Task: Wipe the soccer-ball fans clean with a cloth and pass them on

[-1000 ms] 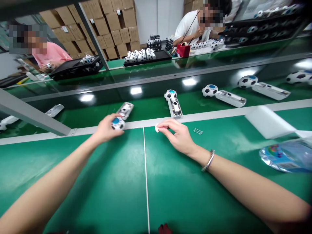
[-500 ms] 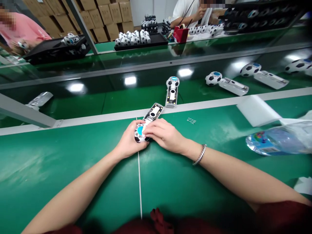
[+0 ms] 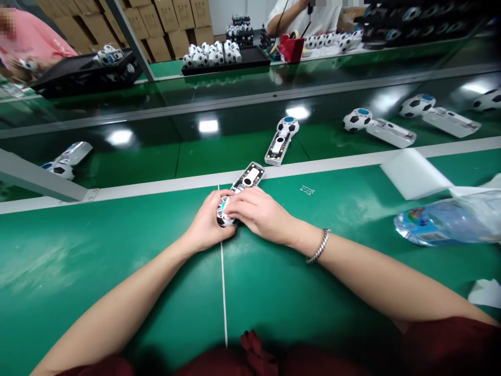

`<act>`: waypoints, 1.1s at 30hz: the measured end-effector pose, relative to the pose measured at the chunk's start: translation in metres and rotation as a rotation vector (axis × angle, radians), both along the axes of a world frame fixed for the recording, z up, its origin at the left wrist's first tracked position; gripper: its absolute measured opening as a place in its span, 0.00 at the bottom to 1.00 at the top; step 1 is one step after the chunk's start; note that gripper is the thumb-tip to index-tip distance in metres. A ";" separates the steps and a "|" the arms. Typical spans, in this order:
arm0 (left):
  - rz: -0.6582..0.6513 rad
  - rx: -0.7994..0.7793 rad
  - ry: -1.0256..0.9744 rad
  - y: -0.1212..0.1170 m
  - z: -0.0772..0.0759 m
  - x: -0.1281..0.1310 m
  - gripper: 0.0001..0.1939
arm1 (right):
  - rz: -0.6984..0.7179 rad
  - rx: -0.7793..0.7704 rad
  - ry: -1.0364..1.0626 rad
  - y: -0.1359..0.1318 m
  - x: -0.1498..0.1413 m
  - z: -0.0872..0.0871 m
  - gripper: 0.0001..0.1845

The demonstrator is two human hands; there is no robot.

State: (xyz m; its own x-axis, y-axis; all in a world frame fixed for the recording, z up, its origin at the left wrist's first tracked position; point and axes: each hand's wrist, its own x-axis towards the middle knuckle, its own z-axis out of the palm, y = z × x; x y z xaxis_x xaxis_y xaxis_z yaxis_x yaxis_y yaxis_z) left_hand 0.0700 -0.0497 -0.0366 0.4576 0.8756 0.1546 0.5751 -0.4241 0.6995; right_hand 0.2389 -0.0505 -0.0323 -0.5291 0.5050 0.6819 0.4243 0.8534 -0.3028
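Observation:
A football-patterned device lies in my left hand, whose fingers and thumb wrap round its ball-shaped end. Its long section, with a white part and circuit board showing, points away from me to the upper right. My right hand is closed in a pinch over the blue disc on the ball and partly covers it. Something small and pale shows at those fingertips, too little to name. Just beyond, a similar device rests on the green belt, its board facing up.
More football devices lie along the belt, behind a metal rail. On the right are a white sheet and a plastic bottle. Across the line, two people work near black trays and a red holder.
The devices on the belt have shifted to the right, and the nearest one has turned slightly. My right fingertips have moved a little left across the blue disc; my left grip stays.

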 end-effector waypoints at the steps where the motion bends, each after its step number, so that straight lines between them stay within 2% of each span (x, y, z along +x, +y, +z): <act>1: 0.009 -0.004 -0.002 0.000 -0.001 0.000 0.27 | -0.021 0.004 0.013 0.001 -0.001 0.000 0.06; 4: 0.034 -0.021 0.001 0.000 -0.002 0.000 0.28 | -0.103 -0.010 0.102 0.006 0.000 0.001 0.06; 9: 0.043 -0.100 -0.004 0.001 0.002 0.000 0.30 | -0.195 -0.129 0.340 0.011 0.013 0.011 0.05; 13: 0.053 -0.144 -0.015 -0.002 0.006 0.000 0.31 | -0.224 -0.163 0.404 0.013 0.017 0.015 0.04; 16: 0.059 -0.096 0.057 0.000 0.008 -0.003 0.30 | -0.210 -0.172 0.420 0.015 0.017 0.014 0.04; 18: 0.057 -0.031 0.175 0.008 0.011 -0.008 0.31 | -0.208 -0.173 0.429 0.015 0.018 0.012 0.04; 21: 0.014 0.131 0.505 0.037 0.023 -0.017 0.33 | -0.200 -0.180 0.420 0.016 0.018 0.011 0.05; 23: -0.022 0.303 0.753 0.067 0.033 -0.022 0.30 | -0.182 -0.187 0.407 0.016 0.017 0.011 0.05; 25: -0.048 0.498 0.888 0.104 0.041 -0.021 0.24 | -0.166 -0.196 0.396 0.017 0.016 0.011 0.06; 27: -0.072 0.678 0.892 0.142 0.044 -0.015 0.22 | -0.162 -0.206 0.386 0.017 0.016 0.010 0.06; 29: -0.073 0.789 0.855 0.175 0.038 -0.003 0.22 | -0.165 -0.207 0.380 0.018 0.015 0.008 0.06; 31: -0.054 0.767 0.830 0.198 0.027 0.013 0.25 | -0.168 -0.200 0.372 0.020 0.016 0.005 0.06; 33: -0.029 0.651 0.797 0.207 0.014 0.025 0.30 | -0.169 -0.201 0.361 0.021 0.018 0.004 0.06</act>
State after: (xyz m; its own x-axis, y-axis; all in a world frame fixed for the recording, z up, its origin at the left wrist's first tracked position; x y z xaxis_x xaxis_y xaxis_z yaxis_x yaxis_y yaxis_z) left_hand 0.0953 0.1574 -0.0224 0.6544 0.7177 0.2378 0.7553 -0.6055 -0.2509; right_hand 0.2564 -0.0297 -0.0287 -0.1736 0.7055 0.6871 0.3898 0.6899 -0.6100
